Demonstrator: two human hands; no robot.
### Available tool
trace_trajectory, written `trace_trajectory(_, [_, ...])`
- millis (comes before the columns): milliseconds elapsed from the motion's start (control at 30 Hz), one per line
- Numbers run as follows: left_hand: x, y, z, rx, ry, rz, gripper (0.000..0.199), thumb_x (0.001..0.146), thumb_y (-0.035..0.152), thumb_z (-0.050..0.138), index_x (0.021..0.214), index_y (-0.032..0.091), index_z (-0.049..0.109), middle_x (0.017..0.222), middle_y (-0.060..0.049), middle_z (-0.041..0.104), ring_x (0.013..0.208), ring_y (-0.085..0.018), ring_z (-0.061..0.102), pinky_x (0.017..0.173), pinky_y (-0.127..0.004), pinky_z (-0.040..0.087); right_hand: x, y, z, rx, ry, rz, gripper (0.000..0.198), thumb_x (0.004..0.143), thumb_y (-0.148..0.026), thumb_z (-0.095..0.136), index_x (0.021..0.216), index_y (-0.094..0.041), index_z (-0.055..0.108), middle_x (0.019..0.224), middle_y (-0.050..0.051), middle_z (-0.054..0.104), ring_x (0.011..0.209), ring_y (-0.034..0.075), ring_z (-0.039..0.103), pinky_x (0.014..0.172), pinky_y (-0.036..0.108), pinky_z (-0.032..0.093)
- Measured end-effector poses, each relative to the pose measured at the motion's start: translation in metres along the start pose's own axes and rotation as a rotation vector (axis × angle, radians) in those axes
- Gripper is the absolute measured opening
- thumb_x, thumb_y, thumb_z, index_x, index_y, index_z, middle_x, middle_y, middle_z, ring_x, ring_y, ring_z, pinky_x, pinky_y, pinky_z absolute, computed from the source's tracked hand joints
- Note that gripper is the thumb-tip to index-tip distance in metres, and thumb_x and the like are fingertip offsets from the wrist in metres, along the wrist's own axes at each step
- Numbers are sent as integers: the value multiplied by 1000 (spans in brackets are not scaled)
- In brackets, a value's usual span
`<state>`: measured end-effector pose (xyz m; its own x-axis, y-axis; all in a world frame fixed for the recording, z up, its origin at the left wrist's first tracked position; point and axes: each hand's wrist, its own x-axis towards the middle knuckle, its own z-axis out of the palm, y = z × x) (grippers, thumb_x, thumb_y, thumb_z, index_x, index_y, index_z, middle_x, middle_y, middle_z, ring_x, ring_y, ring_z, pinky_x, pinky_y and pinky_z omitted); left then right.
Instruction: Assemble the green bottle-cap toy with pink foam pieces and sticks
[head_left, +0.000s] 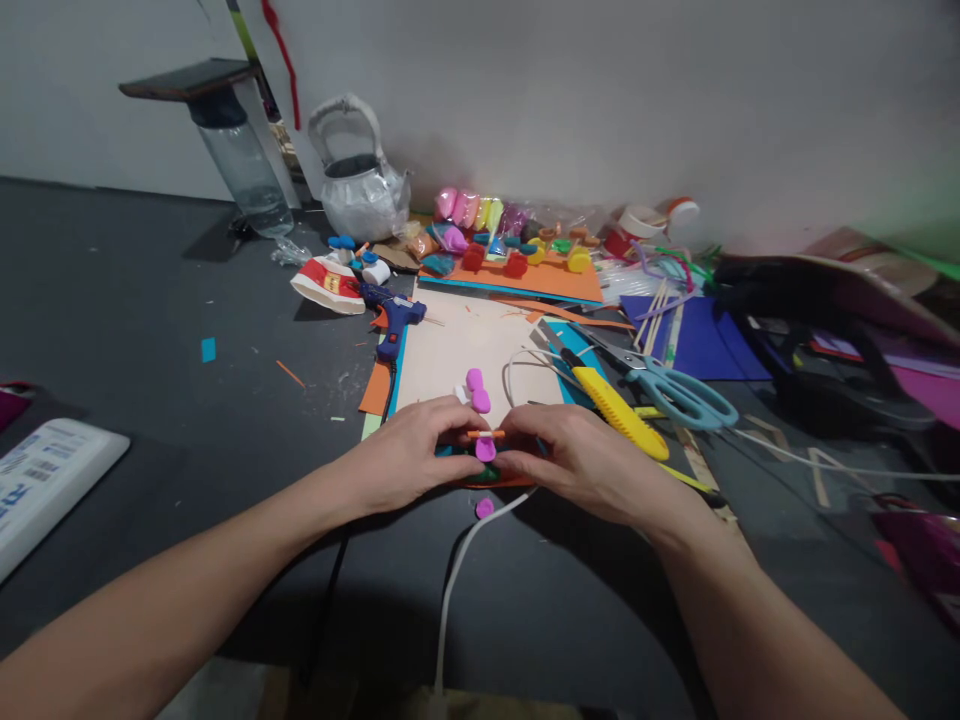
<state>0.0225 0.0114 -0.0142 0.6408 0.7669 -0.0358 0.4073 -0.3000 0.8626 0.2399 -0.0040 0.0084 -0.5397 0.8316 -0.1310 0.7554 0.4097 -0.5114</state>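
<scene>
My left hand (427,450) and my right hand (562,455) meet at the near edge of a pale sheet (450,350). Between their fingertips is a small pink clay piece (486,450) with a thin orange-and-white stick (487,433) across its top. Thumbs and fingers of both hands are closed in on it. Something green and blue shows partly beneath, mostly hidden by the fingers. Just beyond lie magenta clay lumps (477,390). A round magenta clay disc (485,508) rests on the dark table, nearer to me.
A blue glue gun (397,320) lies left of the sheet; a yellow cutter (619,410) and blue-handled scissors (675,390) lie right. A white cable (450,580) runs toward me. Behind stand a kettle (364,190), a bottle (244,165) and clay figures on orange card (510,280).
</scene>
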Motion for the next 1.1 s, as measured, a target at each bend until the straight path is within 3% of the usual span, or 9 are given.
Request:
trace_trajectory(200, [1,-2,-1,-11,11,-5,24,83,26,70,105,17,71,98,-3,68,92,-17,62,82,-27,45,1,-2,0,-8,-12,9,16,93,-33,59,89,-20,67,79,2,68,67,13,56,61,24,33])
trace_trajectory(800, [2,-4,-6,-28,-48,-4,26,84,29,70,107,18,71,104,-4,70,96,-18,62,86,-28,45,2,-3,2,1,-12,29,22,94,-39,59,88,-19,67,80,2,67,68,13,56,61,24,33])
trace_trajectory(1100, [2,0,-18,-111,-188,-25,34,86,19,62,119,18,68,115,-5,70,104,-20,64,91,-30,47,1,5,1,96,-21,-1,22,97,-33,50,94,-20,68,84,2,70,74,13,59,66,24,37])
